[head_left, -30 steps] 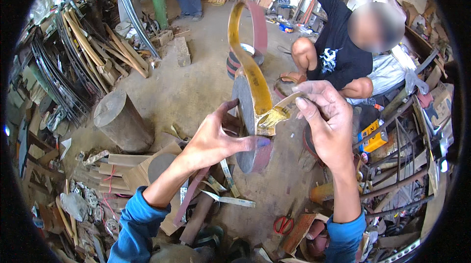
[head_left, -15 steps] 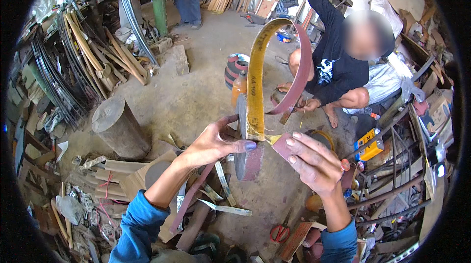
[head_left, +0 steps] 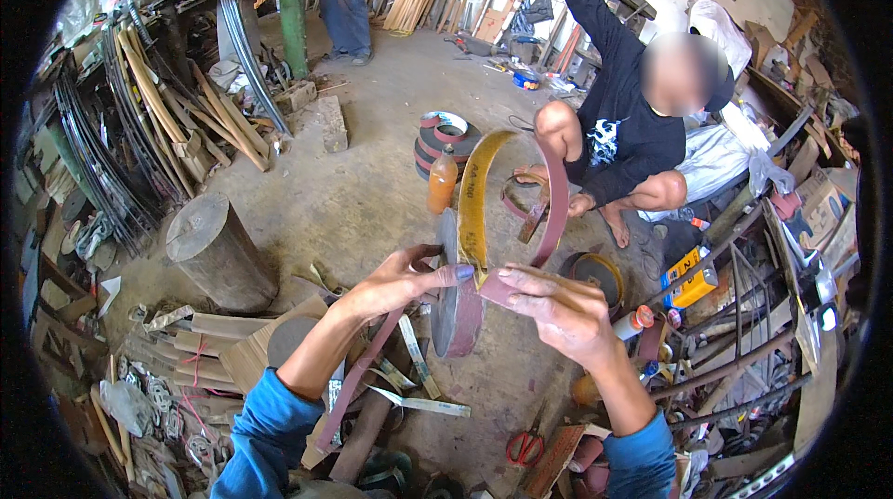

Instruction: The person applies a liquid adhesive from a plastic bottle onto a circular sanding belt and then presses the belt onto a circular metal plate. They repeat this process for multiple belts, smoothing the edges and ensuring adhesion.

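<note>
Abrasive strip (head_left: 476,192), yellow-backed with a maroon face, stands up in a loop over the wheel rim, right between the two hands. Going left to right, a wooden stump (head_left: 223,257) sits well clear on the floor, so no worry there. Next there's a long maroon strip (head_left: 361,383) among the scraps; its top end hides behind the left wrist, so I can't tell if it's loose or joined to something. If it's joined, it could snag.

Left hand (head_left: 398,283) has its fingers spread around the dark wheel (head_left: 451,322), thumb pressed over the rim. I see nothing propping the wheel up, so a slack grip could let it tip. The orange bottle (head_left: 443,183) stands behind it; a wheel swung forward might knock that over.

The loop looks springy to me. If the thumb slips, the end at the rim could lift or shift crooked. The little maroon piece (head_left: 499,290) is pinched narrow in the fingers of the right hand (head_left: 558,308), right by that end; pushing too hard there could shove the strip sideways. Can't tell if that piece is separate.

Red scissors (head_left: 526,450) lie lower down, out of the way. Another person (head_left: 619,99) squats beyond, so a whipping loop could flick that way.
</note>
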Available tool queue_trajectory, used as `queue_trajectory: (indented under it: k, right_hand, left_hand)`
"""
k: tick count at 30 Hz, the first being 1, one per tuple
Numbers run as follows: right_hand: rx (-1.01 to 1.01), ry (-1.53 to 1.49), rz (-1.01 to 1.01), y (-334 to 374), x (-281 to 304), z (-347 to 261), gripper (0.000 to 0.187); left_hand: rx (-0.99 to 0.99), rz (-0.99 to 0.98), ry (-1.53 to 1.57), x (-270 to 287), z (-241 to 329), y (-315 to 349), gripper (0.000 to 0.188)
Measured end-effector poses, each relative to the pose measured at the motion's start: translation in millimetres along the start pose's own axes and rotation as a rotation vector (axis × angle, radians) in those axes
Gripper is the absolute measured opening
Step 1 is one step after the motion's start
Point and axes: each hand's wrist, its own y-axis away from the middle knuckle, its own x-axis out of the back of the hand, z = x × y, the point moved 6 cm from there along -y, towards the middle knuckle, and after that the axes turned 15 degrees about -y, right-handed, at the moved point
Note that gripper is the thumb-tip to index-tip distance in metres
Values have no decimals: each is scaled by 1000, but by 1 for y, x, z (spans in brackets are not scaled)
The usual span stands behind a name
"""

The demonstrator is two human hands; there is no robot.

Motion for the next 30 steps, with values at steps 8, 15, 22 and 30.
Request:
queue_trajectory:
  k: [8, 15, 22, 30]
  right_hand:
    - [212, 418, -162, 22, -37, -7, 18]
    - [239, 319, -248, 40, -59, -13, 27]
    - [-192, -133, 320, 33, -43, 3, 21]
    - [-581, -169, 485, 21, -18, 58, 17]
  left_hand:
    - [73, -64, 213, -6, -22, -7, 94]
    - [121, -101, 280, -9, -38, -10, 81]
    - [177, -130, 254, -19, -56, -15, 97]
    - [150, -247, 117, -42, -60, -10, 100]
